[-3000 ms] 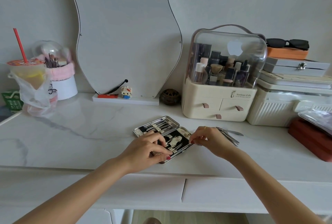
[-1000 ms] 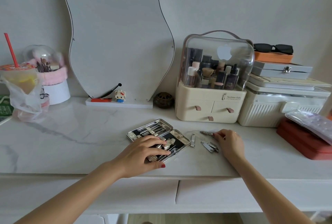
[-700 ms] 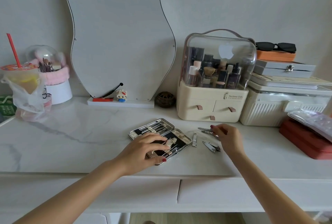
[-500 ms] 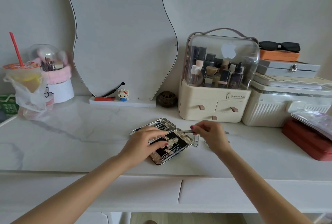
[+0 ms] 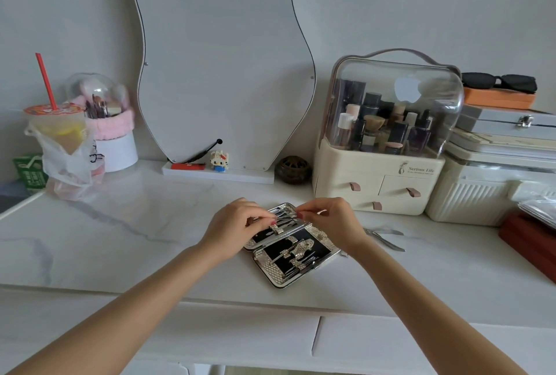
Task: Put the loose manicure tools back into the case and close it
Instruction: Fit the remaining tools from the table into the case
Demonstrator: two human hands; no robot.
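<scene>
Our left hand (image 5: 237, 228) rests on the far half of the open silver, snakeskin-textured manicure case (image 5: 293, 249), which lies at the white marble tabletop's (image 5: 120, 239) front edge; its fingers are together, pressing down by the strap. Our right hand (image 5: 331, 224) pinches a thin steel tool (image 5: 288, 215) over that same half. We should slide the tip flat under the elastic (no forcing). We count one case, two hands, and one loose pair of steel nippers (image 5: 386, 237) further right.

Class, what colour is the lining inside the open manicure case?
Black, framed by a silver textured rim; the lining of the case shows best in the head view.
</scene>
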